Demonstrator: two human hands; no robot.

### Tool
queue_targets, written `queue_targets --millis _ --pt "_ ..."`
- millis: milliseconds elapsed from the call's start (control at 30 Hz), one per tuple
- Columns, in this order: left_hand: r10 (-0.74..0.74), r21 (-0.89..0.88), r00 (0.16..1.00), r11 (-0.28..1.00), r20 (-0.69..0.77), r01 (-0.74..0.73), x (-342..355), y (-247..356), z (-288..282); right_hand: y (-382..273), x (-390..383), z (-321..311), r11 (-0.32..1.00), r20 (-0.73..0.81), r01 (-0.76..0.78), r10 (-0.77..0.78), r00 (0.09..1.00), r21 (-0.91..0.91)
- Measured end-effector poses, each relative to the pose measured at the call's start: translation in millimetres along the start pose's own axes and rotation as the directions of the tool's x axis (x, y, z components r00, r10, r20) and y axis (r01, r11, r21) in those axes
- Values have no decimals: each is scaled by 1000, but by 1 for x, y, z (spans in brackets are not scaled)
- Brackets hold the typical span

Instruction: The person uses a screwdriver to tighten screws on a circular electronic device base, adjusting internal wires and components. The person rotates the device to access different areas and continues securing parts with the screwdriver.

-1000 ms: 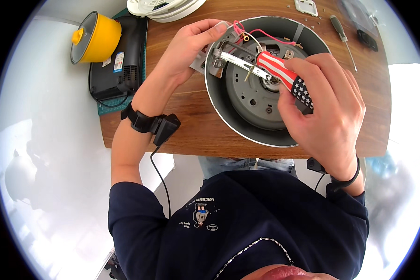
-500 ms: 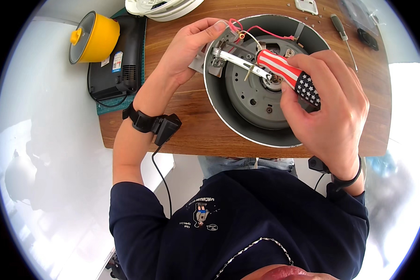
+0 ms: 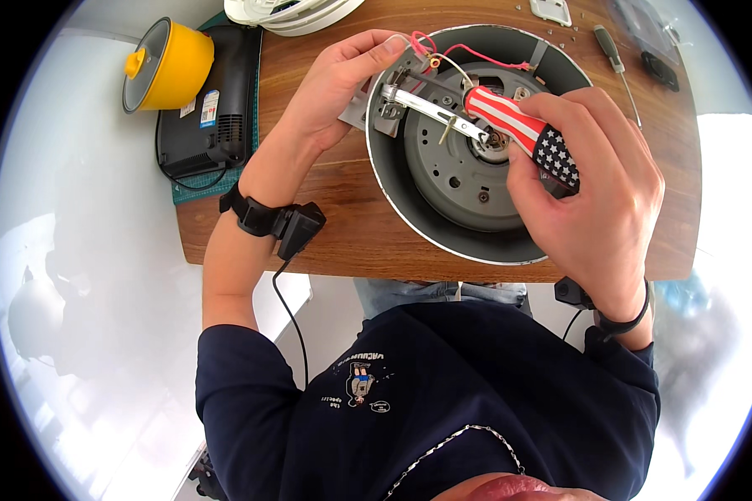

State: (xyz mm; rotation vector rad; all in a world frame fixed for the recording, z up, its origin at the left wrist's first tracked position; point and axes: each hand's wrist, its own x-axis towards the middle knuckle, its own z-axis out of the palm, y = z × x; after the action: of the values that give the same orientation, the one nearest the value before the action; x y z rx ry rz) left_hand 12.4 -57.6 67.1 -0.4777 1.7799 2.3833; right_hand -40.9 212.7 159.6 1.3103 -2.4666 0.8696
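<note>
A round grey appliance housing [image 3: 409, 219], like an upturned rice cooker body, lies open with its inner works showing. My right hand [image 3: 597, 179] is closed around the striped, starred handle of a screwdriver [image 3: 503, 117]. Its thin shaft runs left over the housing toward a metal bracket [image 3: 390, 98] at the left rim; where the tip meets it is hard to make out. My left hand [image 3: 330, 92] pinches that bracket from outside, thumb on top. A silver lever [image 3: 434, 111] reaches from the bracket to the centre. Red wires [image 3: 485, 58] and white wires cross the upper part.
The wooden table [image 3: 326, 225] carries a second screwdriver [image 3: 612, 58], small screws and a black part [image 3: 658, 70] at the far right. A white plastic cover [image 3: 309, 21] stands at the back. A yellow pot [image 3: 180, 67] sits on a black appliance [image 3: 200, 138] at left.
My right hand and the screwdriver have shifted slightly to the right. My left hand stays at the bracket, almost unmoved.
</note>
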Motion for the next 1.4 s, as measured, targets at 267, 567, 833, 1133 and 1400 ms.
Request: queue_targets --millis 267,567,833,1133,1400 --pt "2 1 1000 1000 3 -2 1 -2 -2 -1 -1 1 1000 -3 -8 8 1000 8" --pt "18 -7 1000 1000 10 -18 1 -3 -1 -1 -2 0 1000 -4 -25 25 1000 12" --pt "14 -21 1000 1000 1 -13 -1 -2 2 2 2 -3 999 39 -45 44 998 25" --pt "37 1 999 999 14 -37 0 -4 0 4 5 -6 998 49 -58 57 997 15" --pt "50 -41 999 998 -15 -50 1 -4 2 4 5 -6 999 54 -31 31 998 15"
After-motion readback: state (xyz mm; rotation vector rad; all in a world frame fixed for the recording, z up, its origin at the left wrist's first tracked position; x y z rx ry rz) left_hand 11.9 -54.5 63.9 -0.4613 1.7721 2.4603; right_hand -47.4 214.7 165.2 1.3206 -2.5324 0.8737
